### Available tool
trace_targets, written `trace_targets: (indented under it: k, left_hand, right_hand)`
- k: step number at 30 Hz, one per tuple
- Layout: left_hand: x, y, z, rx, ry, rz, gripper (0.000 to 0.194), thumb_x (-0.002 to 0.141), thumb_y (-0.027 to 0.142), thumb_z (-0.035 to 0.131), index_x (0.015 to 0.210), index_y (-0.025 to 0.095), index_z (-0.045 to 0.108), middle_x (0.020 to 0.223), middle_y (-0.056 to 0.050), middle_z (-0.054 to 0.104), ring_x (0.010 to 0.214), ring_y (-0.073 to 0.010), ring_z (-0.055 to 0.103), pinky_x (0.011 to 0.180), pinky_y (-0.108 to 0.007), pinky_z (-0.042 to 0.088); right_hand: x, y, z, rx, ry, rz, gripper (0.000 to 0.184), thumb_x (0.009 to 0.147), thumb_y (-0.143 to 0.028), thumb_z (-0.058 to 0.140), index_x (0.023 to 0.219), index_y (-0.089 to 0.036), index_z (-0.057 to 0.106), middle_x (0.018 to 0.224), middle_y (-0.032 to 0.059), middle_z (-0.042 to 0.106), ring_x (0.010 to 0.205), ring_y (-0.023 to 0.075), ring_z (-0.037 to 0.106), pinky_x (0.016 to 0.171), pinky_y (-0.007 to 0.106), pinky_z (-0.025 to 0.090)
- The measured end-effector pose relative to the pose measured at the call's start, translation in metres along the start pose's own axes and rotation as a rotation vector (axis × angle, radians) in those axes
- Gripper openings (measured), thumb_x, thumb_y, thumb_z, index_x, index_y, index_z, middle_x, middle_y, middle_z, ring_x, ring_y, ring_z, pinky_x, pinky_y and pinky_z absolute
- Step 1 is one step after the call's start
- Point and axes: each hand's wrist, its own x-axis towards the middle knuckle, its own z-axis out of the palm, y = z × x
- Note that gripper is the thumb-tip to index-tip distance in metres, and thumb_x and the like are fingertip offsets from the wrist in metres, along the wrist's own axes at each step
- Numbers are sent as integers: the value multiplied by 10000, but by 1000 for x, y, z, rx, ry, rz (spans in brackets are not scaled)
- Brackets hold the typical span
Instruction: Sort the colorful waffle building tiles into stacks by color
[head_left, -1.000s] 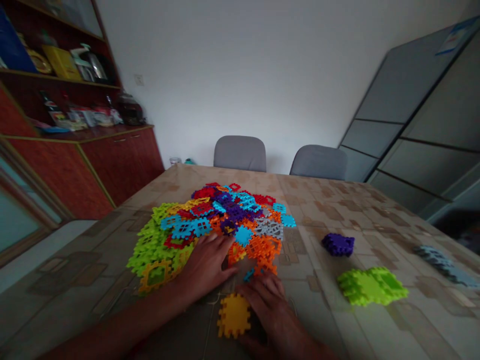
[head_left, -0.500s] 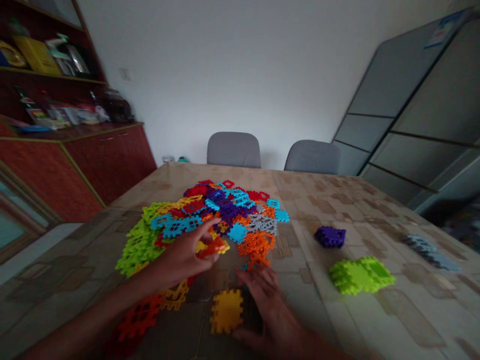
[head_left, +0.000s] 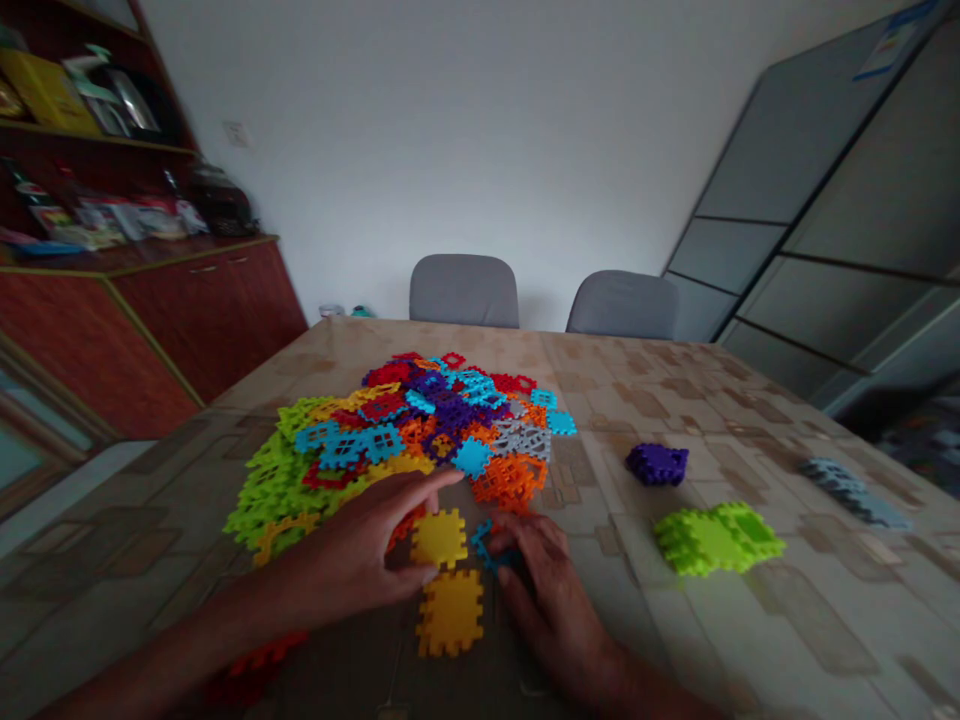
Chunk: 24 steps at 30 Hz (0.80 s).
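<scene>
A heap of flat interlocking plastic tiles [head_left: 420,430] in many colours lies in the middle of the table [head_left: 750,620]. My left hand [head_left: 367,545] rests at the heap's near edge, thumb and fingers closed on a yellow tile [head_left: 439,537]. A second yellow tile [head_left: 451,612] lies flat just in front of it. My right hand [head_left: 544,590] lies to the right of both yellow tiles, fingers spread, fingertips on a small blue tile [head_left: 486,545].
A purple tile stack [head_left: 658,464], a green tile block [head_left: 716,538] and a grey tile strip [head_left: 851,490] lie on the table's right side. Two grey chairs [head_left: 465,290] stand at the far edge. A wooden cabinet [head_left: 150,310] stands on the left.
My left hand has come back from the heap with a yellow tile and lowered it beside the yellow tile on the table. My right hand has shifted slightly toward the blue tile.
</scene>
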Motion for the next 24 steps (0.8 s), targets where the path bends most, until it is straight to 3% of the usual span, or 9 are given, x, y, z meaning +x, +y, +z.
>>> trace_targets:
  k: [3,11,14,18,20,24]
  left_hand:
    - [-9,-1,13,86,13,9,820,758,159,641,1511,359,386,1484,-30,516,1303,-274,532,1110,-413,411]
    - [-30,12,40,227,-147,-29,925,730,296,821,1539,375,379,1549,-69,475,1417,-383,423,1134,-571,386]
    - [-35,-3,38,265,-76,-25,782,806,359,780,1510,351,440,1534,-70,504,1396,-364,458,1126,-555,407]
    - [-48,-30,31,286,94,23,530,923,312,641,1439,363,532,1464,-31,586,1330,-285,549,1102,-436,461]
    - [-54,-32,31,303,83,28,577,877,321,703,1430,368,545,1460,-30,591,1314,-302,566,1097,-440,467]
    - [-54,-15,43,315,-110,-38,878,716,428,864,1495,311,477,1512,-95,532,1347,-403,512,1094,-557,446]
  right_hand:
    - [0,1,0,9,13,-11,491,960,-95,415,1406,-298,379,1104,35,641,1096,245,551,965,400,411]
    - [-1,-2,-2,-21,11,-22,531,962,-123,426,1455,-290,320,1111,46,630,1069,250,547,964,432,412]
    - [-1,-9,-6,-105,-102,-39,573,916,-238,566,1448,-233,351,1194,93,621,1113,292,535,982,481,404]
    - [5,-21,-6,-202,-305,-37,854,756,-476,788,1453,-161,408,1378,167,561,1246,363,481,1105,552,300]
    - [8,-26,-4,-204,-385,-18,908,749,-532,786,1480,-156,400,1413,164,552,1277,357,473,1149,544,251]
    - [11,-27,3,-218,-406,12,811,798,-420,740,1485,-142,410,1342,148,611,1236,331,509,1141,533,266]
